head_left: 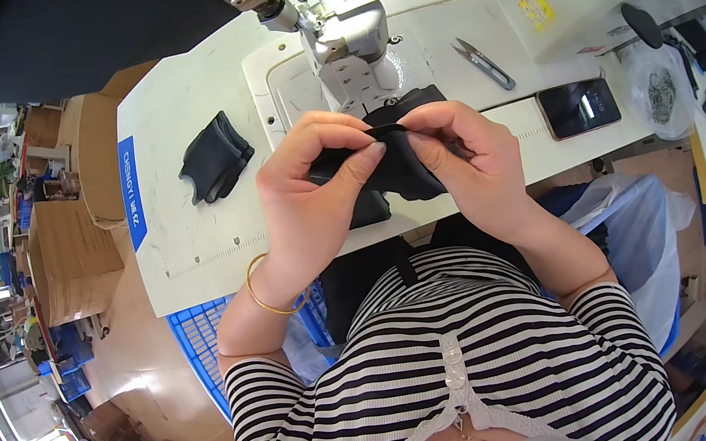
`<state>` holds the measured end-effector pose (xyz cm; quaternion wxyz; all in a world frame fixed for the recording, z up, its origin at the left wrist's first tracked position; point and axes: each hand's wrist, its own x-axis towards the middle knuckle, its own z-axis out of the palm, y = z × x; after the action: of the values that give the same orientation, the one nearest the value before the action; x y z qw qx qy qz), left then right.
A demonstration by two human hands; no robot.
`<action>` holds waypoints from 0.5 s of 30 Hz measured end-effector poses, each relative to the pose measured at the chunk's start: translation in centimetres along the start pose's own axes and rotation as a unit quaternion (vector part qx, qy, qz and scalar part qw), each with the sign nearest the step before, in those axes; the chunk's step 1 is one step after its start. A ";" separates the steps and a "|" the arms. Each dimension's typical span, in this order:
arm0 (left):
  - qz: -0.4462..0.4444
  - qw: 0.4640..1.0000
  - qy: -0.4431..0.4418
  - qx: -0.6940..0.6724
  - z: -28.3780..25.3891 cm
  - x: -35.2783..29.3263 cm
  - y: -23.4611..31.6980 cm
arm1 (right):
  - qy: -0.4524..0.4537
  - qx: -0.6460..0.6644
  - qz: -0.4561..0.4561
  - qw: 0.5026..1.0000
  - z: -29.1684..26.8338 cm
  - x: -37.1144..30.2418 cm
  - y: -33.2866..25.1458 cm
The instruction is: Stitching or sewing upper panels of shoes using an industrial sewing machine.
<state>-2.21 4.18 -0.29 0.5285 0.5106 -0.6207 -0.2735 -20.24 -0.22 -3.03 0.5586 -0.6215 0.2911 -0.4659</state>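
Note:
Between my two hands a piece of black fabric (404, 165) is held up by its upper edge, in front of the sewing machine (350, 47). My left hand (319, 175) pinches that edge between thumb and fingers. Close beside it, my right hand (466, 149) pinches the same edge. The fabric hangs down from the fingertips, and more black cloth lies on the table under and behind it. A small stack of black fabric pieces (217, 157) rests to the left on the white table (191, 235).
Thread snips (484, 64) and a phone (580, 108) lie on the right of the table. Farther right is a clear plastic bag (660, 88). Blue baskets (201, 334) stand below the table's front edge, one lined with a pale bag (636, 224). Cardboard boxes (76, 262) stand at left.

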 end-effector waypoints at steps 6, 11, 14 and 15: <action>-0.036 0.998 0.012 -0.044 0.2 -0.2 -0.2 | -0.008 0.002 -0.001 1.000 -0.1 0.0 0.0; -0.038 0.998 0.012 -0.052 0.3 -0.1 0.1 | -0.003 -0.020 0.024 1.000 -0.2 -0.1 -0.3; -0.041 0.997 0.014 -0.056 0.4 -0.1 0.0 | 0.013 -0.006 -0.030 0.999 0.3 0.0 -0.4; -0.029 0.998 0.022 -0.053 0.5 -0.1 -0.2 | 0.013 -0.005 -0.030 0.999 0.4 0.1 -0.3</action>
<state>-2.60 4.12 -0.63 0.5601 0.5057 -0.5786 -0.3096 -19.87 -0.03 -2.75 0.5373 -0.6269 0.2815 -0.4890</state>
